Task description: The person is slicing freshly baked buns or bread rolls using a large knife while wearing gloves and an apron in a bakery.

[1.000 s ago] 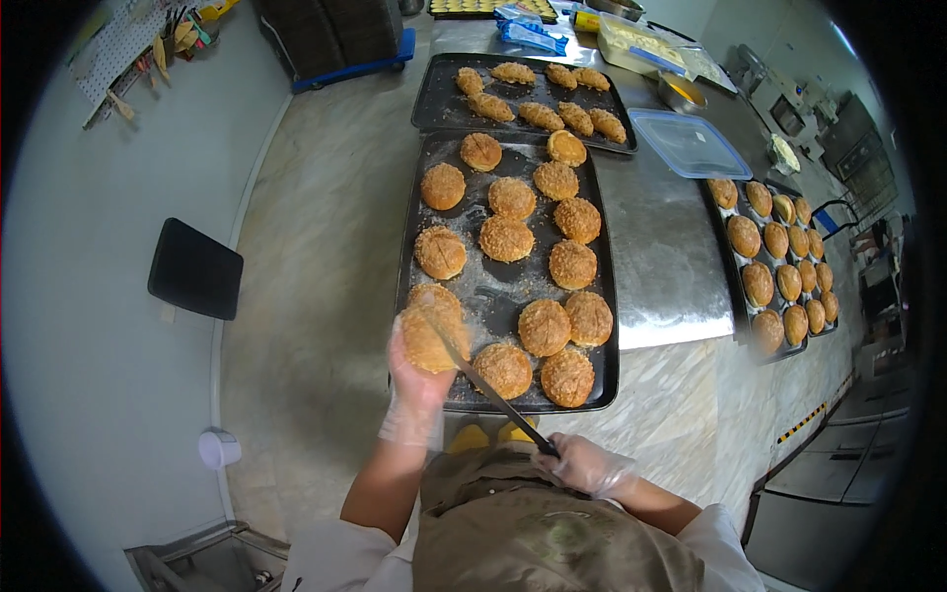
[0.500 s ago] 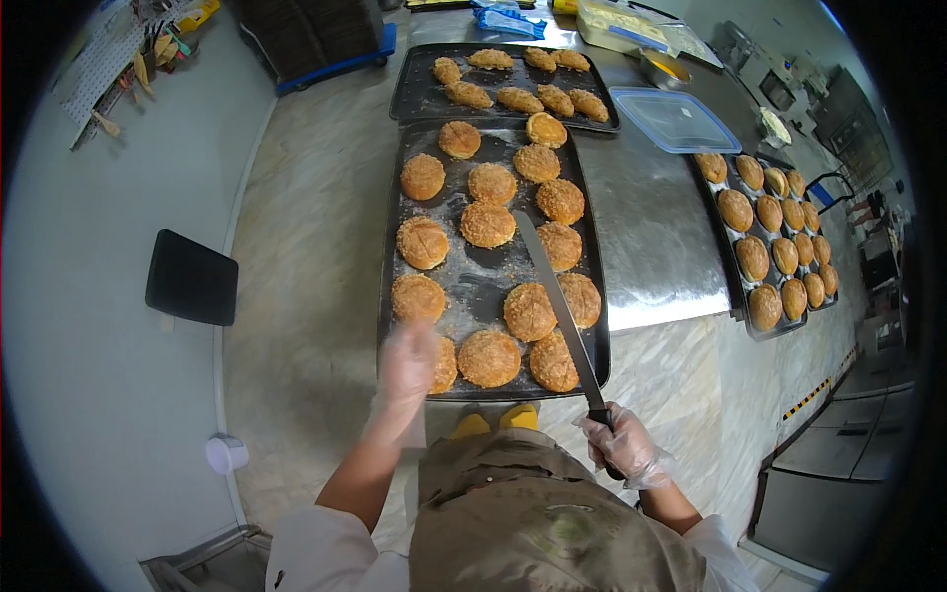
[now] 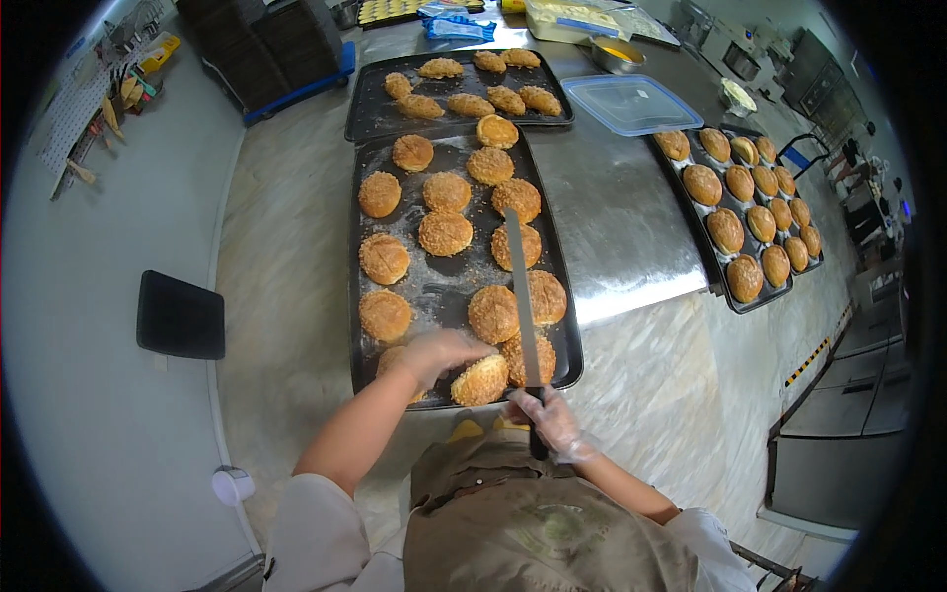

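Observation:
My right hand, in a clear plastic glove, is closed round the black handle of a long bread knife. Its blade points away from me over the right-hand buns on the near dark baking tray. My left hand, also gloved and slightly blurred, has its fingers on the far edge of a crumb-topped round bun at the tray's near edge. This bun is tilted, showing a pale yellowish side. Beside it, another bun is partly hidden under my left hand and wrist. Several more crumb-topped buns lie on the tray.
Behind is a second dark tray with several elongated pastries. On the steel table are a clear plastic lid, a metal bowl and a tub. Smooth brown buns fill trays at the right.
My left hand has moved right, from the near-left bun onto the near-middle one, which is now tilted. The knife has swung to point more straight ahead. The whole view has shifted.

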`<state>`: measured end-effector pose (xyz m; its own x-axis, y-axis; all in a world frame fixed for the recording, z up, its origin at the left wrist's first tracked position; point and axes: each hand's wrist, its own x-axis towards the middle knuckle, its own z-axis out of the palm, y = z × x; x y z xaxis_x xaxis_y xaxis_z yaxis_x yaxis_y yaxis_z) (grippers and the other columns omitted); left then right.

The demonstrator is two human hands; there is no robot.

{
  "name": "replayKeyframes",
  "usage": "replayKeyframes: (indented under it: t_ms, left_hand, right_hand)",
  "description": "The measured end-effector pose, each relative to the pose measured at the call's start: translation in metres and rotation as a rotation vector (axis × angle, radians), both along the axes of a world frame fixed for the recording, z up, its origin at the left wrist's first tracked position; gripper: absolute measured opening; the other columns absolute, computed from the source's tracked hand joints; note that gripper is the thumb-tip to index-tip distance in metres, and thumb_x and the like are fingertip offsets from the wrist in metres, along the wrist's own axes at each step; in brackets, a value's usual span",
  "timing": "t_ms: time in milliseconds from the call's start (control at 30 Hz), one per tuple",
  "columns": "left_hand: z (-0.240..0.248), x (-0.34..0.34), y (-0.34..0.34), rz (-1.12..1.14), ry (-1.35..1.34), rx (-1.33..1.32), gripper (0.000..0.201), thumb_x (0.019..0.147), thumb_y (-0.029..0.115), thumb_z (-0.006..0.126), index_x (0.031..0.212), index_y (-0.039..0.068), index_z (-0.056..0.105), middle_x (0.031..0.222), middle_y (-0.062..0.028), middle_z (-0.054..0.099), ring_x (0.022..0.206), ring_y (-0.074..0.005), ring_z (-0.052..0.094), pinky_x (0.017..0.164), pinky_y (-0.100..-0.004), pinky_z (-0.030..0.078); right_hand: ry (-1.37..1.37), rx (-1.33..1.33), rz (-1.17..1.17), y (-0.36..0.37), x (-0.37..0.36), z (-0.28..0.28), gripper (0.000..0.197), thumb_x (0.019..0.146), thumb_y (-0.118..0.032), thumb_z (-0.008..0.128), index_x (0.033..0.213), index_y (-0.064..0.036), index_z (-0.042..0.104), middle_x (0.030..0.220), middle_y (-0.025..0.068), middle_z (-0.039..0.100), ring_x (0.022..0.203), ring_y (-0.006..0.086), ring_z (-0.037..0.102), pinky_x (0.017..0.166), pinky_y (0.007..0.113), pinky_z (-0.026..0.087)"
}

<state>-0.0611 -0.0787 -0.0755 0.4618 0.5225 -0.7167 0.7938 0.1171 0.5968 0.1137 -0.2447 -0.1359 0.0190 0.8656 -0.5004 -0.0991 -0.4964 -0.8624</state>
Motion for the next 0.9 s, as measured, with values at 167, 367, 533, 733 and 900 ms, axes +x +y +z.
replayKeyframes:
  t_ms: [167,367,533,733,900]
  left_hand:
    - [0.022,0.008,-0.034,0.445,-0.602,-0.382,0.049,0.086,0.037,0.060,0.116,-0.001,0.057,0.119,-0.0090,0.057,0.113,-0.0155,0.049,0.099,-0.0278,0.032]
    - [0.003,-0.022,-0.028,0.724,-0.716,-0.471,0.050,0.081,0.036,0.065,0.122,0.009,0.053,0.119,-0.0118,0.056,0.111,-0.0209,0.053,0.097,-0.0386,0.041]
    - [0.026,-0.028,-0.023,1.140,-1.458,-0.630,0.063,0.074,0.045,0.061,0.124,0.008,0.049,0.118,-0.0151,0.056,0.112,-0.0365,0.051,0.093,-0.0642,0.036]
    - [0.057,0.003,-0.026,1.168,-1.828,-0.512,0.069,0.075,0.053,0.057,0.129,0.012,0.045,0.127,-0.0130,0.049,0.122,-0.0338,0.042,0.098,-0.0616,0.032]
    - [0.054,0.006,-0.019,1.250,-1.880,-0.346,0.055,0.083,0.050,0.051,0.121,0.010,0.051,0.112,-0.0085,0.059,0.105,-0.0266,0.055,0.095,-0.0507,0.040]
  right_hand:
    - [-0.260,0.044,-0.011,0.022,-0.023,-0.023,0.038,0.087,-0.033,0.058,0.098,0.0036,0.060,0.081,0.0248,0.062,0.075,0.0370,0.061,0.069,0.041,0.046]
    - [-0.244,0.306,-0.046,0.051,-0.026,0.037,0.030,0.089,-0.024,0.058,0.097,0.0044,0.058,0.074,0.0162,0.062,0.065,0.0255,0.059,0.064,0.037,0.046]
    - [0.010,0.016,0.076,0.055,-0.016,0.138,0.027,0.091,-0.021,0.055,0.101,0.0039,0.053,0.072,0.0102,0.059,0.063,0.0191,0.057,0.060,0.034,0.047]
    - [-0.525,0.259,0.424,0.041,-0.024,0.142,0.028,0.089,-0.023,0.055,0.101,0.0018,0.055,0.077,0.0249,0.062,0.072,0.0404,0.061,0.063,0.043,0.047]
    - [-0.616,0.165,0.471,0.027,-0.019,0.146,0.030,0.089,-0.026,0.053,0.099,0.0024,0.053,0.075,0.0270,0.061,0.073,0.0425,0.060,0.063,0.047,0.047]
